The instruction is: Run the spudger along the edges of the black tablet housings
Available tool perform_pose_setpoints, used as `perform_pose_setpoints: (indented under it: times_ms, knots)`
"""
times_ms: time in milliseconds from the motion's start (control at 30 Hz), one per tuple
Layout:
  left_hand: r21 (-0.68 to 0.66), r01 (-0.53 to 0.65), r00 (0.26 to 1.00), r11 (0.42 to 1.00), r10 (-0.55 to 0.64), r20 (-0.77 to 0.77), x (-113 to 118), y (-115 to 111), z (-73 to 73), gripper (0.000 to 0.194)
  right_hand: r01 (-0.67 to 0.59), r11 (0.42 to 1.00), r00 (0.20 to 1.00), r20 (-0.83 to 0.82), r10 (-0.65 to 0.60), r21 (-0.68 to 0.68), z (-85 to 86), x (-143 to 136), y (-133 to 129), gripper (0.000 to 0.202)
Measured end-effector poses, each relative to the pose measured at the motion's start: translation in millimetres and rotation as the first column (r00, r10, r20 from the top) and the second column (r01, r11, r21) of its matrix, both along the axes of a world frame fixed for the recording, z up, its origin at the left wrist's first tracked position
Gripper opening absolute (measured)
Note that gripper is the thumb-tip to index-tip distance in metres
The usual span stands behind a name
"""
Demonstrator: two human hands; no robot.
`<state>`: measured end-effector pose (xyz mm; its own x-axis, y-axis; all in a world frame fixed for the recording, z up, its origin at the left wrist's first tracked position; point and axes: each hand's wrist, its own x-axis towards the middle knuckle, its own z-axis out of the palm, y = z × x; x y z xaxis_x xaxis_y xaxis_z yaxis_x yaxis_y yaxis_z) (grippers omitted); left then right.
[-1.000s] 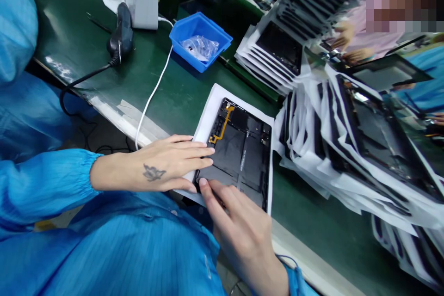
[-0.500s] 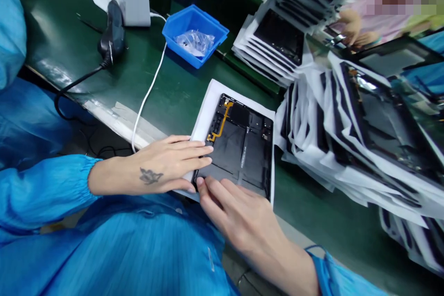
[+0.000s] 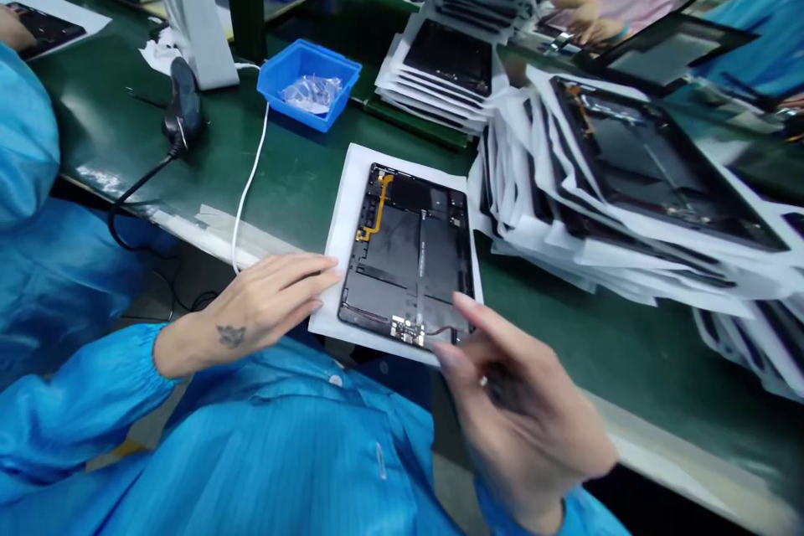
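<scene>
An opened tablet lies on a white sheet at the table's front edge. Its inside shows dark battery cells, an orange flex cable on the left and a small circuit board at the near edge. My left hand rests with fingers stretched at the sheet's left edge, beside the tablet. Over the tablet's near right corner is my right hand, thumb and index finger apart. The other fingers are curled into shadow, with a small bright spot there that I cannot make out.
Stacks of tablets between white sheets stand to the right and behind. A blue bin holds clear plastic bags. A black handheld device with a cord, a white stand and a white cable are left. Co-workers sit nearby.
My right hand has moved from the tablet's near left corner to its near right corner and opened. My left hand has drawn back off the tablet. The view has shifted.
</scene>
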<state>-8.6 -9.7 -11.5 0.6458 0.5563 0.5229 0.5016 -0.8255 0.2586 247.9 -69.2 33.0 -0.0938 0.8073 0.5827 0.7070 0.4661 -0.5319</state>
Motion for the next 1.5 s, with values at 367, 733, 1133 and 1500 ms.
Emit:
perform_pose_setpoints:
  times_ms: [367,733,1133,1500]
  knots:
    - [0.242,0.068,0.998,0.968,-0.066,-0.017,12.6,-9.3,-5.1,0.028,-0.262,0.952,0.965,0.025,0.261,0.157,-41.7,-10.6,-9.8,0.022]
    - [0.216,0.037,0.999,0.976,-0.032,-0.027,18.3,-12.8,-1.3,0.028,-0.074,0.974,0.985,0.166,0.038,0.216,-61.3,-7.6,-17.5,0.058]
    - [0.311,-0.014,0.975,0.95,0.082,-0.209,34.5,-21.0,12.7,0.032,-0.222,0.957,0.95,-0.261,0.169,-0.189,-18.9,-10.2,10.1,0.017]
    - [0.316,-0.024,0.972,0.949,0.096,-0.214,34.2,-22.1,9.3,0.029,-0.285,0.933,0.944,-0.231,0.234,-0.221,-16.8,-15.3,23.2,0.015]
